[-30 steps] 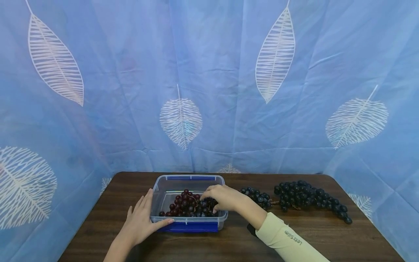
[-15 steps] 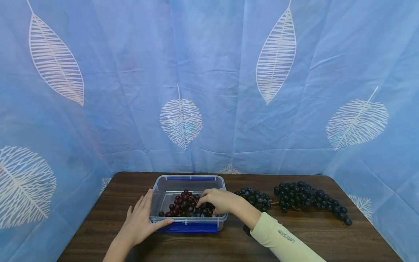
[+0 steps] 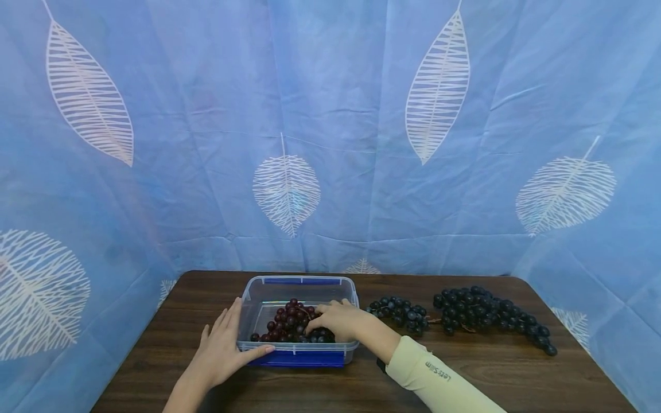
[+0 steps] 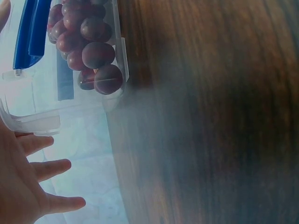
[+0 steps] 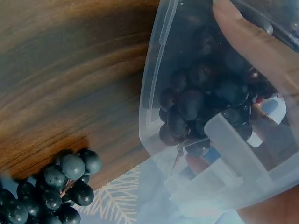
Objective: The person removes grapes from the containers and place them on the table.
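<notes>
A clear plastic food container (image 3: 256, 289) with blue clips (image 3: 304, 359) stands on the table, holding red grapes (image 3: 289, 315) and dark grapes (image 3: 322, 337) in its right half. My left hand (image 3: 219, 350) lies with straight, spread fingers along its left side, the thumb over the front rim. In the left wrist view, three fingers (image 4: 51, 169) extend past the container's corner. My right hand (image 3: 338, 321) reaches over the right wall and rests on the grapes with spread fingers. Its thumb (image 5: 252, 39) extends straight in the right wrist view; the other fingertips are hidden.
To the right of the container lies a small bunch of dark grapes (image 3: 397, 310), with a larger dark bunch (image 3: 475, 310) beyond it. The dark wooden table (image 3: 465, 373) has rounded back corners. Blue leaf-printed cloth (image 3: 351, 189) hangs behind it.
My right hand has shifted a little left and deeper into the container, its fingers flattening over the dark grapes. The left hand and the container have stayed in place.
</notes>
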Action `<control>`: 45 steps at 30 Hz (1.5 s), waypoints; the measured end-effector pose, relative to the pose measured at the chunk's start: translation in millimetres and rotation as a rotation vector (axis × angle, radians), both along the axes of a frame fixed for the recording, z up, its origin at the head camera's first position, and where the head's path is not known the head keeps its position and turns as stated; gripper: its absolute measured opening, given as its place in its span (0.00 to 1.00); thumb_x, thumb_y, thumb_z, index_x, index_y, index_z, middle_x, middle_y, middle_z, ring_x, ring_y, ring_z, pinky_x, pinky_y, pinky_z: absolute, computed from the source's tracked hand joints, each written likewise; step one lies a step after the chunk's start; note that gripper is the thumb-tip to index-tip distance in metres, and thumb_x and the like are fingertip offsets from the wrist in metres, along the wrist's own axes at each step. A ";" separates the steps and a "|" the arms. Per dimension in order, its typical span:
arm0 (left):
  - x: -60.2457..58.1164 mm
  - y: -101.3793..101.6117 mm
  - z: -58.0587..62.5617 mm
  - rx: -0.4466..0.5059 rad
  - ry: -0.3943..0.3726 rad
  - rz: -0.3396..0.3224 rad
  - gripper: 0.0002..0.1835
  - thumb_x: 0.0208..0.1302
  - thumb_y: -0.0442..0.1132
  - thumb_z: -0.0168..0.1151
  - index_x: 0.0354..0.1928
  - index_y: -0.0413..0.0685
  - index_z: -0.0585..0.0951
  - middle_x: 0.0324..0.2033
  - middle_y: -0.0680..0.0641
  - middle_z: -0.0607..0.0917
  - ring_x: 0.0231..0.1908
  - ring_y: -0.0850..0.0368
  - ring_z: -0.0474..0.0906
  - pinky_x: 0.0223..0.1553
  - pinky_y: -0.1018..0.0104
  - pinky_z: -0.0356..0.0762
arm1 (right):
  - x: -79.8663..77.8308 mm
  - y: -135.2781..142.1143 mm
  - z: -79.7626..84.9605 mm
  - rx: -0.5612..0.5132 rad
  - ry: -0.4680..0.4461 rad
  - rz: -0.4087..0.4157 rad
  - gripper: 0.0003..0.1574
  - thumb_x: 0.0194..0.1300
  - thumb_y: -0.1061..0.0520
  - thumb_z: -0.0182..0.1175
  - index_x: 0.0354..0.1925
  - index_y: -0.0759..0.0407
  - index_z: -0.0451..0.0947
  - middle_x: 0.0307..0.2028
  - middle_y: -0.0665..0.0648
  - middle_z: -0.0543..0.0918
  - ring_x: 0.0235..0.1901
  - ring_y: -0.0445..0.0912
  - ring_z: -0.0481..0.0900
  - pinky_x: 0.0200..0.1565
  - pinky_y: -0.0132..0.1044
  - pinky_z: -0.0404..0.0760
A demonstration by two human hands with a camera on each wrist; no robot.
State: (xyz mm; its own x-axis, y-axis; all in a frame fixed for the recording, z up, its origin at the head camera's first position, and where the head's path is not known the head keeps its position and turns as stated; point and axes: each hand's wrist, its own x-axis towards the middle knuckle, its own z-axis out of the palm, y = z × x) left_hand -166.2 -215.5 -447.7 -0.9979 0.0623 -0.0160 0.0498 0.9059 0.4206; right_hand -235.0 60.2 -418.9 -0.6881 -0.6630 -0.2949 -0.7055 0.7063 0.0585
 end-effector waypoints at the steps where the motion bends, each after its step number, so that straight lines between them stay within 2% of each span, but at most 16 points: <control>1: -0.3 0.1 -0.2 0.001 0.001 0.000 0.72 0.49 0.83 0.56 0.80 0.42 0.39 0.77 0.33 0.51 0.74 0.28 0.49 0.62 0.17 0.41 | -0.3 -0.4 -0.9 0.010 0.004 -0.003 0.45 0.66 0.68 0.64 0.63 0.20 0.72 0.72 0.47 0.67 0.69 0.53 0.68 0.67 0.56 0.69; 11: -1.3 0.1 -1.4 0.005 -0.004 -0.004 0.71 0.49 0.83 0.56 0.81 0.43 0.39 0.77 0.33 0.52 0.74 0.28 0.48 0.63 0.18 0.42 | -4.6 -1.3 -8.2 0.051 0.092 0.013 0.45 0.64 0.67 0.67 0.64 0.21 0.71 0.71 0.48 0.69 0.68 0.57 0.68 0.63 0.56 0.72; 21: -1.1 -0.5 -2.3 0.013 0.014 -0.020 0.70 0.51 0.82 0.56 0.80 0.42 0.40 0.77 0.34 0.51 0.74 0.27 0.49 0.62 0.18 0.44 | -7.1 -0.4 -9.4 0.026 0.144 0.056 0.43 0.59 0.64 0.72 0.65 0.28 0.74 0.69 0.55 0.70 0.65 0.52 0.72 0.61 0.56 0.75; 26: -1.2 -0.8 -3.1 0.003 0.014 -0.010 0.71 0.50 0.83 0.55 0.80 0.41 0.41 0.77 0.33 0.52 0.74 0.27 0.50 0.62 0.18 0.44 | -6.7 0.1 -9.1 0.000 0.118 0.053 0.42 0.60 0.63 0.71 0.67 0.32 0.73 0.69 0.55 0.71 0.67 0.51 0.71 0.63 0.54 0.74; 33: -1.7 -1.3 -3.0 0.012 0.006 -0.007 0.70 0.51 0.82 0.57 0.80 0.42 0.40 0.77 0.33 0.51 0.74 0.27 0.49 0.62 0.18 0.43 | -4.2 0.0 -6.4 -0.023 0.066 0.024 0.44 0.61 0.64 0.71 0.68 0.32 0.71 0.70 0.51 0.71 0.70 0.46 0.68 0.66 0.56 0.71; 40: -1.4 -1.6 -2.8 0.009 0.011 -0.003 0.71 0.49 0.83 0.56 0.80 0.43 0.40 0.77 0.33 0.52 0.74 0.28 0.49 0.63 0.18 0.42 | -2.2 2.1 -1.0 -0.050 0.057 0.051 0.43 0.60 0.67 0.70 0.66 0.33 0.72 0.63 0.45 0.78 0.64 0.43 0.75 0.63 0.57 0.74; 45: -1.7 -1.3 -3.0 0.010 0.011 -0.009 0.71 0.50 0.83 0.55 0.80 0.42 0.40 0.77 0.34 0.52 0.74 0.28 0.49 0.63 0.18 0.43 | -2.9 3.3 2.5 -0.094 0.027 0.060 0.39 0.58 0.67 0.72 0.59 0.33 0.75 0.57 0.42 0.81 0.59 0.42 0.78 0.59 0.56 0.77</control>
